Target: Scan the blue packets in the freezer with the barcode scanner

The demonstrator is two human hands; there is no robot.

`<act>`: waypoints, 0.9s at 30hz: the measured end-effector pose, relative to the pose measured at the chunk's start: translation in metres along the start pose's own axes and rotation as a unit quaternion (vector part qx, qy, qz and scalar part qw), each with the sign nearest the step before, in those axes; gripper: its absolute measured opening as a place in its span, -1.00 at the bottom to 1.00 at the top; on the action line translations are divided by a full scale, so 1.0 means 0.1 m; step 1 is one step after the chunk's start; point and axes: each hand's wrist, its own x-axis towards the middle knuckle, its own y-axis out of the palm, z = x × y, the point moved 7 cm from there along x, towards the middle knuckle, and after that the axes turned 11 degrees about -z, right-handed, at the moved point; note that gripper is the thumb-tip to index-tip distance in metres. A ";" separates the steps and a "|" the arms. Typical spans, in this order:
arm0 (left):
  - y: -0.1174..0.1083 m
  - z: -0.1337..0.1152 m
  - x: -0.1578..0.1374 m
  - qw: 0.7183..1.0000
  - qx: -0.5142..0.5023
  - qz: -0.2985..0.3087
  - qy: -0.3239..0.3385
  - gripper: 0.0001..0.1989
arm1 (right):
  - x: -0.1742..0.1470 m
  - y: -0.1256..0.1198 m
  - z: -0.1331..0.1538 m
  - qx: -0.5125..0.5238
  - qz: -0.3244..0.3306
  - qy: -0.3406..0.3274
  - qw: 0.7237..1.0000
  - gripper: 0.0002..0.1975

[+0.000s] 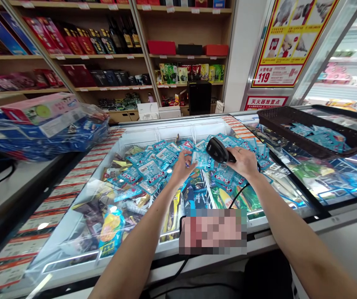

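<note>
My left hand (183, 166) pinches the edge of a small blue packet (202, 159) with a printed label side up. In my right hand (243, 161) is a black handheld barcode scanner (217, 150), its head pointing left, close above that packet. A thin black cable (239, 194) hangs from the scanner. Many more blue packets (151, 172) are spread in a loose layer over the glass top of the chest freezer (72, 212), around both hands.
A brown basket (318, 145) with blue packets stands at right. Plastic-wrapped boxes (44, 126) sit at left. A pixelated, blurred device (212, 231) lies at the front edge. Behind are stocked shelves (103, 56) and a black box-shaped object (199, 97).
</note>
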 end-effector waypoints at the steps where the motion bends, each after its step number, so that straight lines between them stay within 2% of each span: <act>1: -0.04 0.02 0.01 1.000 -0.016 -0.023 -0.010 -0.45 | 0.00 0.00 0.00 0.000 -0.002 -0.001 1.000 -0.64; 5: -0.19 0.02 0.03 0.994 -0.029 -0.109 -0.015 -0.43 | 0.00 -0.01 0.01 -0.003 -0.003 -0.003 1.000 -0.65; 8: -0.27 -0.03 0.02 0.989 -0.015 -0.144 -0.003 -0.47 | 0.00 -0.01 0.00 -0.002 0.000 -0.001 1.000 -0.63; 15: -0.30 -0.13 -0.01 0.989 -0.008 -0.146 -0.004 -0.61 | 0.00 -0.02 0.00 -0.001 -0.005 0.001 1.000 -0.65; 20: -0.33 -0.12 0.00 0.984 0.049 -0.170 0.007 -0.75 | -0.01 -0.01 0.01 -0.002 -0.001 -0.005 1.000 -0.65; 27: -0.38 -0.02 0.01 0.984 0.053 -0.168 -0.031 -0.72 | -0.02 -0.01 0.01 0.003 -0.001 -0.003 1.000 -0.64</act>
